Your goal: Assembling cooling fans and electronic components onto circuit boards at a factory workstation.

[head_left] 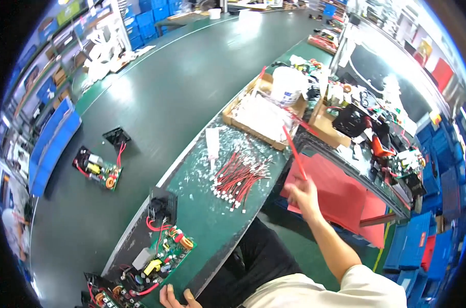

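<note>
My right hand [304, 197] is raised beside the bench edge, fingers closed around a slim red stick [293, 149] that points up and away. The stick's exact kind is unclear. At the lower rim my left hand [177, 299] lies by the bench edge, partly cut off, its visible fingers apart and close to a green circuit board [184, 249]. The board carries coils, capacitors and red wires, with a black bracket [162, 206] wired to it. Short red wires with white connectors [238, 179] lie in a pile on the bench, with a white tube [212, 143] behind them.
A cardboard tray [253, 134] with white material and a white tub [288, 84] stand further back. Another circuit board [98, 169] sits on the dark conveyor belt [156, 102]. Red sheets [336, 185] fill the space below the right-hand shelf. Blue bins [415, 241] stand at right.
</note>
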The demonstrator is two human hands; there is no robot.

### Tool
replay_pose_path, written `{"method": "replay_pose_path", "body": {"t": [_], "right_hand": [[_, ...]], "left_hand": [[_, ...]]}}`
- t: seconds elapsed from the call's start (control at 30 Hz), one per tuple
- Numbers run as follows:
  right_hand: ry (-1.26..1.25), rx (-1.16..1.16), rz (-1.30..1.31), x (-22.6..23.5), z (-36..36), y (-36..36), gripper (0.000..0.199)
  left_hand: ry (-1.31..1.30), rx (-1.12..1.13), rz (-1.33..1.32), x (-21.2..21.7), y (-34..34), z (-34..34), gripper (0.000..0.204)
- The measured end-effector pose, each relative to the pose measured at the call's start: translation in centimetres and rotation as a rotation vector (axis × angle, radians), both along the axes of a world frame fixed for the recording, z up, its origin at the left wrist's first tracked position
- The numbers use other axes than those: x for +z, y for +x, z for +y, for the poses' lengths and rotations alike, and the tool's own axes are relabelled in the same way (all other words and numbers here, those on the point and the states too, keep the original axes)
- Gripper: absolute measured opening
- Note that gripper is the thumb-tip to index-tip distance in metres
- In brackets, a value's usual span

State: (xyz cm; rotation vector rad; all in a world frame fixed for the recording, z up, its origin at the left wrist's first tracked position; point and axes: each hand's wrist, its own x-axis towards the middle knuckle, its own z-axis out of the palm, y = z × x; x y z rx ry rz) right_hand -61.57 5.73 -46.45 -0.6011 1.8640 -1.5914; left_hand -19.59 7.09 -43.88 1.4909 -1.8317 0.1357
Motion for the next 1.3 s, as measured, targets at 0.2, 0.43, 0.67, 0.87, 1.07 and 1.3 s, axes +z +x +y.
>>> {"method": "replay_pose_path", "body": {"t": [0.2,0.43,0.67,0.87,1.07,1.3], "right_hand": [[-0.167,-0.184,0.756,2.9,-7.8,-6.6,0.045],[-0.315,-0.097,0.588,4.5,-12.1,-9.9,0.021],[-0.375,-0.076,0.354,2.3,-12.9,-9.9,0.024],[-0.360,-0.047,0.329,1.9,-13.3,-10.1,0.026],[-0.229,0.022,0.256,3.8,-13.3,-11.9,0.024],[-0.104,0.181,0.687,5.9,-13.8,-11.4,0.022]], "left_hand": [[0.228,0.050,0.129,-0.4,-1.2,0.0,0.031],[0.244,0.107,0.002,-1.1,-1.2,0.4,0.026],[0.201,0.103,-0.052,-0.9,-2.0,0.2,0.025],[0.185,0.112,-0.066,-0.6,-2.2,0.3,0.023],[0.172,0.116,-0.057,-0.8,-2.2,0.1,0.022],[0.199,0.154,-0.077,-0.6,-2.6,-0.1,0.022]]}}
